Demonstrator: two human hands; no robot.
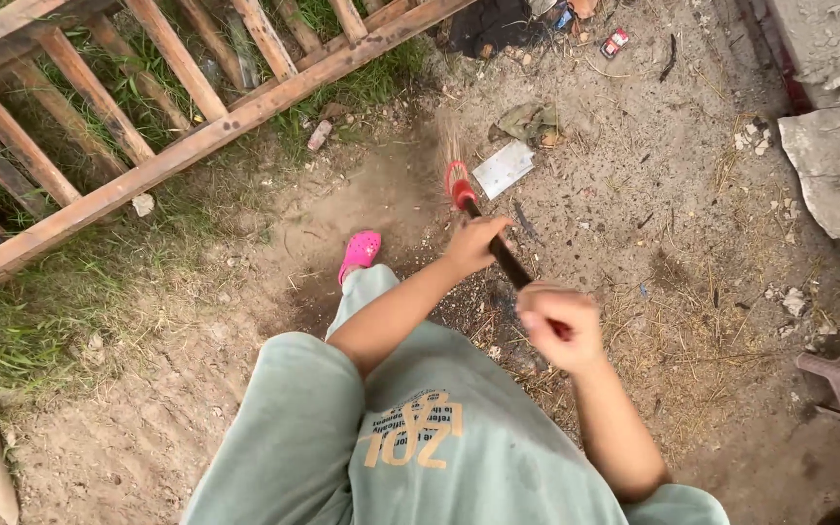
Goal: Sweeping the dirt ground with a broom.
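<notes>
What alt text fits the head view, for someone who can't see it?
Seen from above, a person grips a broom handle with both hands, left hand ahead of right hand, its bristles blurred over littered dirt ground. A pink shoe steps forward; a wooden ladder lies on grass.

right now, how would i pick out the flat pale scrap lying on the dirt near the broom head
Start at the slanted wooden ladder along the grass, then follow the bare sandy ground right to the blurred straw broom with a red collar. Just right of that collar lies the flat pale rectangular scrap. Unlike the crumpled greenish rag above it, it is smooth, whitish and straight-edged.
</notes>
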